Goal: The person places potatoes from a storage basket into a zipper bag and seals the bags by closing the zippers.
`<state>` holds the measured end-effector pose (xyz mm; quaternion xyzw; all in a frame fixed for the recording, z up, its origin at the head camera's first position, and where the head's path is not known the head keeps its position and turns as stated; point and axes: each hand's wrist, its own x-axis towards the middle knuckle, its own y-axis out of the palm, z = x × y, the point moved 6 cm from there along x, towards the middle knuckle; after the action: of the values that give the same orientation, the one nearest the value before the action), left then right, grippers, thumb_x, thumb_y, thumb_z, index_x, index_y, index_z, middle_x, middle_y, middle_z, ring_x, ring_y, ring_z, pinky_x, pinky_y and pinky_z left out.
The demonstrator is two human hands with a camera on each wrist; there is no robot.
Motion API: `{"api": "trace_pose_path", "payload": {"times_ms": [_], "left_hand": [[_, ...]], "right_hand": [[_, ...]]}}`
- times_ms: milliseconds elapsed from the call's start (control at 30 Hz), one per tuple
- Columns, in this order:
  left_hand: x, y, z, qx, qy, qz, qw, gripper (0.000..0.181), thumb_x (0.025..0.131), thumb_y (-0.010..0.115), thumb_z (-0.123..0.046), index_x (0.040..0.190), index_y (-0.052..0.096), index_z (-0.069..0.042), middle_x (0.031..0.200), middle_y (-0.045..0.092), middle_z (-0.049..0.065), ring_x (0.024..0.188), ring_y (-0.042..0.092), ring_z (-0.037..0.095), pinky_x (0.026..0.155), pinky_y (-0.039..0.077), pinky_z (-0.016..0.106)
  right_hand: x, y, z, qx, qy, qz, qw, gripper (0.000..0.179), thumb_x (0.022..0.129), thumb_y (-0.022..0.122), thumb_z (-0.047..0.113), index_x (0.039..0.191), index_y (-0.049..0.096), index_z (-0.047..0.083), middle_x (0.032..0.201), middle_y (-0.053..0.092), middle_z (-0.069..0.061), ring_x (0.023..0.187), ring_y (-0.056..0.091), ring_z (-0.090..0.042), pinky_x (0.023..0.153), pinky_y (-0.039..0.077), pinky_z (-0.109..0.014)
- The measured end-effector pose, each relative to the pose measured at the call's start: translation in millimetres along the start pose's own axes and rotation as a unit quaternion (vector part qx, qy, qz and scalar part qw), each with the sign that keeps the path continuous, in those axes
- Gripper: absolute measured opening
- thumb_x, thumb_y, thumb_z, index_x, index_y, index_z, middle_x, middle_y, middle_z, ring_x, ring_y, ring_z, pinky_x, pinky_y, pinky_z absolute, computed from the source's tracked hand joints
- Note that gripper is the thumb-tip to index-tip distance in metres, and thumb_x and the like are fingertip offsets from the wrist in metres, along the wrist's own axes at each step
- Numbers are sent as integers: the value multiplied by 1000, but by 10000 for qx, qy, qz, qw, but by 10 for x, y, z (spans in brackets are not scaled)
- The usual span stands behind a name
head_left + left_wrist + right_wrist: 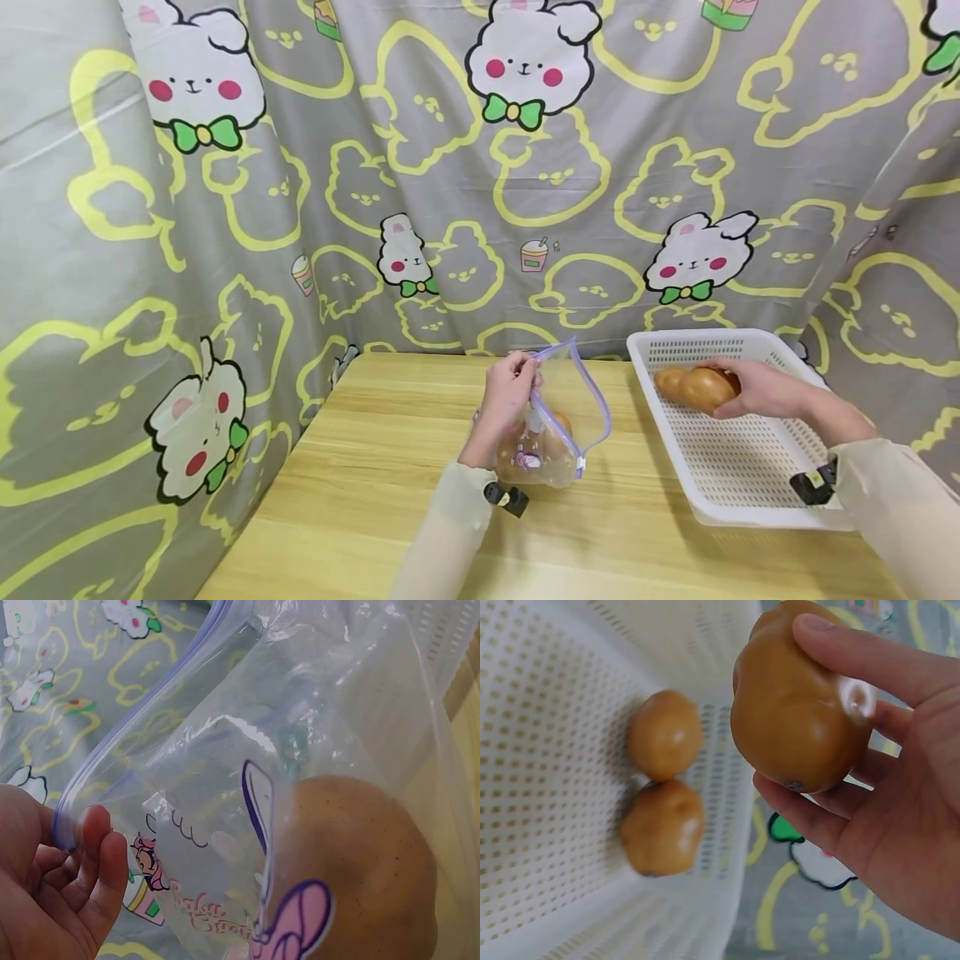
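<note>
My left hand (507, 402) pinches the upper edge of a clear zip bag (536, 471) with a purple seal, whose mouth gapes toward the right. Through the printed plastic, a brown potato (364, 855) shows inside the bag in the left wrist view. My right hand (765, 390) grips another smooth, lumpy potato (799, 709) between thumb and fingers, above the white basket (678, 467). Below it, a round potato (665, 735) and a knobbly potato (664, 829) lie side by side in the basket.
The basket has perforated walls and stands at the right of the wooden table (360, 483). A grey curtain (450, 192) with yellow outlines and white rabbits hangs behind and along both sides. Small black cameras (506, 498) are strapped to both wrists.
</note>
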<state>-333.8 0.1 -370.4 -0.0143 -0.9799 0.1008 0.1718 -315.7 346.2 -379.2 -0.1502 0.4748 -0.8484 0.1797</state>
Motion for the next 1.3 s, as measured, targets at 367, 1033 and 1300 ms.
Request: {"api": "trace_pose_path", "payload": {"times_ms": [367,1033,1300], "left_hand": [[-2,21,26,85,-49,-6,10000,18,95,54,-10,81,64,-3,64,58,3,51,52,9,47,44,20],[-17,51,18,118,3,-46,9999,18,94,57,-12,79,63,-4,63,58,3,51,52,9,46,42,21],[-11,44,6,269,-14,-41,9996,19,95,56,-13,79,63,-7,63,58,1,52,51,9,47,41,21]], "right_hand": [[20,-61,555,-281,-551,-499,9968,70,68,85,27,127,52,7,109,60,-3,87,54,-13,73,46,-29],[103,117,1187,-148,-1182,-711,9903,72,68,85,17,131,51,11,116,59,0,95,55,-13,79,47,-34],[179,233,1341,408,-1105,-445,9920,70,71,83,21,130,47,6,115,58,-2,98,56,-15,82,48,-31]]}}
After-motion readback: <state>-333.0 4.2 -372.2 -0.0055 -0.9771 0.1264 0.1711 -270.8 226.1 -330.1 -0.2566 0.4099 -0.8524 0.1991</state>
